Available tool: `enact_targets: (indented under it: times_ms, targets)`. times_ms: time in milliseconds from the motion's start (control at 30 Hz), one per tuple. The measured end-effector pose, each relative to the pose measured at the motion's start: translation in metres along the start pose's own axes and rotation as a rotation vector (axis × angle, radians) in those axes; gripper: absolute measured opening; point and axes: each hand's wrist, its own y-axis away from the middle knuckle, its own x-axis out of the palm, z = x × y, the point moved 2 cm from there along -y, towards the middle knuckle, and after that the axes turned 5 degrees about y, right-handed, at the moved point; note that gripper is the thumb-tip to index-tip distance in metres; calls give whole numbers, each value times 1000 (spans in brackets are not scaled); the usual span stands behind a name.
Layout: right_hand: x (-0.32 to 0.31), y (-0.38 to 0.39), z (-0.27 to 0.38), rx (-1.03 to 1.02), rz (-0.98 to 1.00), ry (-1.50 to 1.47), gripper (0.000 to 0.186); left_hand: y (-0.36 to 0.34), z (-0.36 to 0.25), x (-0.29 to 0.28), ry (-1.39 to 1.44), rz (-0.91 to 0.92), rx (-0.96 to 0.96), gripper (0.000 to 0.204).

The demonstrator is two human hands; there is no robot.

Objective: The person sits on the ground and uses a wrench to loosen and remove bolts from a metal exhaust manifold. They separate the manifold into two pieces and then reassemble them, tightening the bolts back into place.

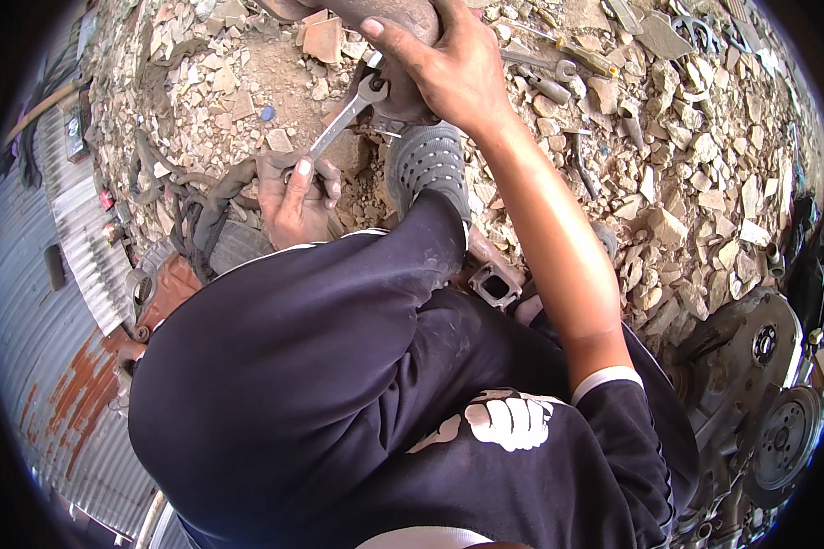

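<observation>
Head view: rusty metal part at the top edge of the picture, partly cut off, just beyond the shoe. Steel wrench runs up to its near side; forked end at the part. Whether it sits on a bolt or nut: cannot tell, fastener not clear.

Left hand curled around the wrench's lower end, thumb on top; that end mostly hidden. Right hand clasps the part from above, thumb toward the left, fingertips out of sight.

Progress, as judged: mid-job, wrench apparently being set or turned. Part in one piece as far as visible; no fastener seen lying free near it. Left to do, probably: finish the wrench work. Loosening or tightening cannot be told from this.

Outward: grey perforated shoe just below the part. Second metal piece with a squarish port beside the leg. Second wrench and screwdriver on the rubble, right of the forearm. Corrugated sheeting far left; heavy machine casting lower right.
</observation>
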Motion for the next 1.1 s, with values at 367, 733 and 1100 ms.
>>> enact_targets:
  times_ms: [367,733,1100]
  targets:
    - [-1,-1,2,4,-6,-19,73,3,1,6,-97,-47,15,11]
    - [-3,-2,5,25,21,-31,75,4,-18,0,-242,-49,63,9]
    - [-2,-1,3,52,19,-31,75,-36,-34,-8,-393,-55,90,15]
